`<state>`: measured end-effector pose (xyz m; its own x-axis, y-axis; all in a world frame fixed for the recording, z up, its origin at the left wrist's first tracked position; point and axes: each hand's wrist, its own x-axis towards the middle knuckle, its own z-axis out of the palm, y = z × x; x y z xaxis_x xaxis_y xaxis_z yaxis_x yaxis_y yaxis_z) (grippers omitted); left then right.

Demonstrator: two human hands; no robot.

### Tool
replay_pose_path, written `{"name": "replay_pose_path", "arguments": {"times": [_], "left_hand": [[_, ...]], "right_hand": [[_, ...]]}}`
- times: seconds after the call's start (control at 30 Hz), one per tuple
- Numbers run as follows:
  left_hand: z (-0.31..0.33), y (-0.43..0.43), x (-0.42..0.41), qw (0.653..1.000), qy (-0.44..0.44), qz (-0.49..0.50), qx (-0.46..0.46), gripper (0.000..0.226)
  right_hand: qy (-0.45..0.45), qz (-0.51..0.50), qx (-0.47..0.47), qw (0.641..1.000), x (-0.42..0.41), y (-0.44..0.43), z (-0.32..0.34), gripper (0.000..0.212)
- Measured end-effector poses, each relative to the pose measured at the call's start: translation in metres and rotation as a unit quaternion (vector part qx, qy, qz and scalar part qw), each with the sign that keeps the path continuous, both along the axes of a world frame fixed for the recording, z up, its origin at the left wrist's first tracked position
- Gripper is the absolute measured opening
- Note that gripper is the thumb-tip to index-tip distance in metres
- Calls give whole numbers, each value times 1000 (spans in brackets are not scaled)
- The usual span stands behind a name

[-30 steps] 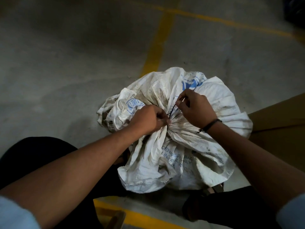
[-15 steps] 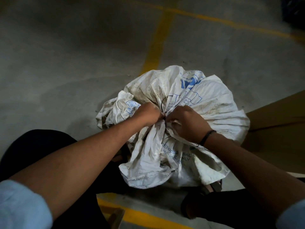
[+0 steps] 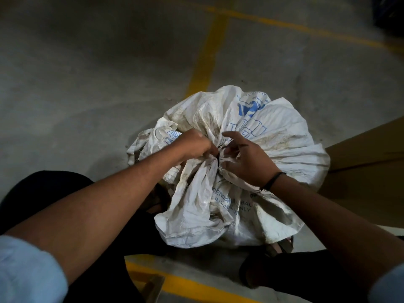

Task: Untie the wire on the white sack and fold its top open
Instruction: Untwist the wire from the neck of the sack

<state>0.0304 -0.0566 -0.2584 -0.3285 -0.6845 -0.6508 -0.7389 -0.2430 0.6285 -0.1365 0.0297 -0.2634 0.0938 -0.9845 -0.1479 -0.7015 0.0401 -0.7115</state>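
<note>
White sack (image 3: 273, 136) sat on the floor (image 3: 87, 84) before us. Our left hand (image 3: 194, 147) pinched its tied neck steady so our right hand (image 3: 247, 160), fingers spread and empty, could pick at the wire (image 3: 218, 159).

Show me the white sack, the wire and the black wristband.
white sack (image 3: 284, 138), head view, bare cloth on its right side.
wire (image 3: 218, 159), head view, dark strand at the gathered neck.
black wristband (image 3: 273, 181), head view, middle of the strap.
</note>
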Motion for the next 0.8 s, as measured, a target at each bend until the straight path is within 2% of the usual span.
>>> {"name": "replay_pose_path", "arguments": {"times": [0.03, 0.13, 0.2, 0.3, 0.4, 0.53, 0.63, 0.7, 0.8], "left_hand": [[0, -1, 1, 1000, 2, -6, -10, 44], [-7, -2, 4, 999, 7, -23, -46, 16], [-9, -3, 4, 996, -1, -50, -72, 13], [-6, -6, -3, 989, -43, -82, -114, 5], [1, -9, -12, 981, -85, -117, -128, 11], [8, -11, -19, 961, -102, -194, -166, 10], [11, -13, -23, 949, -111, -234, -181, 8], [12, -13, -26, 944, -116, -250, -181, 7], [14, -12, -32, 938, -124, -268, -182, 11]], "right_hand": [[-21, 1, 5, 1000, -1, -2, 2, 54], [-42, -2, -5, 999, 1, -1, 4, 19], [-36, -20, -9, 999, 2, 3, 4, 10], [-14, -36, -16, 999, -3, 8, 2, 12], [29, -40, -19, 999, -7, 15, 4, 15], [67, -19, -42, 997, -7, 27, 1, 16], [78, -8, -63, 995, -6, 32, -1, 8], [99, -3, -61, 993, -6, 35, -1, 16], [141, 7, -33, 989, -6, 37, -2, 18]]}}
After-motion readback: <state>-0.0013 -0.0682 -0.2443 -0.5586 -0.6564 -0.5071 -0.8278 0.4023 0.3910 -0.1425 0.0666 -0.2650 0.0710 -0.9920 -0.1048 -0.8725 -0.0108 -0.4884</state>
